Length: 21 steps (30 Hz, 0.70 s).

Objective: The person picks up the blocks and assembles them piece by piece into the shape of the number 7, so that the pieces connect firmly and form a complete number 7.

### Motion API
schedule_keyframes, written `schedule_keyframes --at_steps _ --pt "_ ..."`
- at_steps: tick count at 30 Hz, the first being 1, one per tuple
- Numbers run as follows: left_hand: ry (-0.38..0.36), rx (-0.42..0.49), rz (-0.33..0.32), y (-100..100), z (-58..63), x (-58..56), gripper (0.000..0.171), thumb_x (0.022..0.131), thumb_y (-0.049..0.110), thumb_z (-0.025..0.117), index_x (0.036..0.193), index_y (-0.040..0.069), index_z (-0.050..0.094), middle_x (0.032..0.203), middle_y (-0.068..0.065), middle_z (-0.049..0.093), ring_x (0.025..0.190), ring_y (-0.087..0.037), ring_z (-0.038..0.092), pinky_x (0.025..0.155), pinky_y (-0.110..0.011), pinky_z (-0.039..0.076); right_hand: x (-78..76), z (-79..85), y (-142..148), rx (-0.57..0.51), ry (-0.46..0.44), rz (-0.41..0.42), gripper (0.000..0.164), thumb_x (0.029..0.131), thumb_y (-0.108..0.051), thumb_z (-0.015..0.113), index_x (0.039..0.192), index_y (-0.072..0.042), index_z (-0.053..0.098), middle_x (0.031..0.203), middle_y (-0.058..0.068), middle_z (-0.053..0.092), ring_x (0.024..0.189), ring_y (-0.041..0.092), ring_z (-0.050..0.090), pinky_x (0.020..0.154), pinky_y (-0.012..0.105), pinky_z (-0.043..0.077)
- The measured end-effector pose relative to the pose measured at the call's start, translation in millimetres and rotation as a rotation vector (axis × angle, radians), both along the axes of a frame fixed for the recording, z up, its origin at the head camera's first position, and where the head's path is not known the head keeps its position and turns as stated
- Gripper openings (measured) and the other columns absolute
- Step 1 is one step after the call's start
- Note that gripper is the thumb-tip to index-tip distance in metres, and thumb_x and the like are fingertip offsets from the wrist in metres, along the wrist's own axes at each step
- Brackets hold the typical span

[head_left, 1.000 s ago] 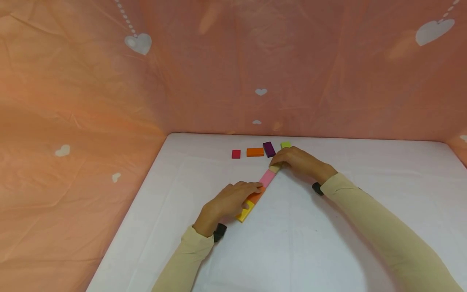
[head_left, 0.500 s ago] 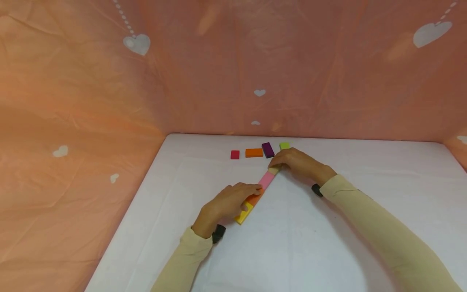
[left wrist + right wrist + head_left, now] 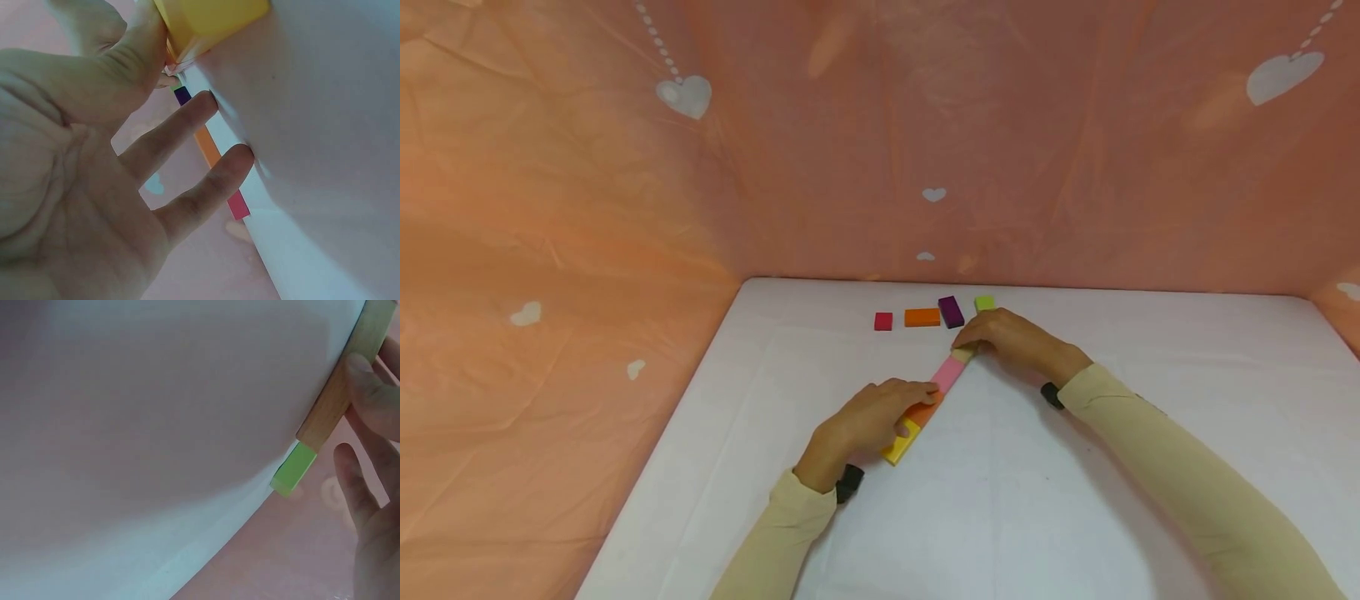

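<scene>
In the head view, a yellow block (image 3: 900,448), an orange block (image 3: 925,412), a pink block (image 3: 948,374) and a natural-wood block (image 3: 963,354) form a diagonal row, end to end. My left hand (image 3: 868,412) lies over the row's near part, its thumb on the yellow block and its fingertips by the orange-pink joint. Two of its fingers (image 3: 203,187) extend straight in the left wrist view. My right hand (image 3: 1011,337) pinches the wooden block (image 3: 331,403) at the far end, thumb on one side. Its fingertips are partly hidden in the head view.
Behind the row lie a red block (image 3: 883,322), a second orange block (image 3: 922,317), a purple block (image 3: 951,312) and a lime-green block (image 3: 984,303), just beyond my right hand. The white table (image 3: 1075,500) ends at a pink-orange curtain (image 3: 850,167) with hearts.
Both hands keep their places on the row. The whole head view has shifted slightly downward; the blocks stay in the same arrangement.
</scene>
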<state>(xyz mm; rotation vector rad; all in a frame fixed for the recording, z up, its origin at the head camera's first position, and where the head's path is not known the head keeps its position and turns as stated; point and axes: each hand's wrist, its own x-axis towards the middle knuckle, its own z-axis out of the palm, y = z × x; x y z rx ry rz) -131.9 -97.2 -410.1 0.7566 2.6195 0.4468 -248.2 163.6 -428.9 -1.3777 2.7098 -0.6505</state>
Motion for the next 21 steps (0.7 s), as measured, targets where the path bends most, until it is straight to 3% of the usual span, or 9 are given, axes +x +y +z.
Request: schedule_keyframes --at_steps 6,11,14,21 --pt "-0.001 0.008 0.001 -1 -1.0 -0.8 0.064 0.091 0.006 0.068 0.149 0.022 0.046 0.154 0.001 0.047 0.138 -0.020 0.046 0.115 -0.046 0.040 -1.1 1.7 0 0.034 -0.016 -0.004 0.028 0.090 -0.004 0.071 0.112 -0.020 0.076 0.110 -0.006 0.074 0.110 0.016 0.067 0.100 0.036 0.054" --pt "-0.003 0.001 0.013 0 -2.1 -1.1 0.065 0.092 0.007 0.068 0.150 0.024 0.046 0.154 0.002 0.047 0.138 -0.021 0.045 0.115 -0.048 0.039 -4.6 9.0 5 0.052 -0.006 0.015 0.034 0.090 -0.003 0.071 0.121 -0.017 0.073 0.125 0.002 0.069 0.122 0.025 0.061 0.106 0.046 0.050" --pt "-0.001 0.000 0.009 0 -2.5 -1.5 0.065 0.092 0.007 0.068 0.150 0.025 0.045 0.154 0.002 0.046 0.139 -0.021 0.045 0.116 -0.050 0.038 -10.8 16.2 11 0.042 -0.018 -0.031 0.036 0.088 -0.003 0.073 0.123 -0.012 0.071 0.128 0.006 0.067 0.124 0.030 0.058 0.106 0.050 0.048" --pt "0.009 0.030 0.007 -2 1.0 -2.4 0.064 0.091 0.005 0.068 0.149 0.021 0.047 0.153 0.001 0.047 0.137 -0.021 0.046 0.113 -0.045 0.042 -29.1 23.9 18 0.017 -0.107 -0.236 0.034 0.088 -0.002 0.073 0.121 -0.008 0.071 0.124 0.008 0.068 0.120 0.030 0.059 0.103 0.048 0.051"
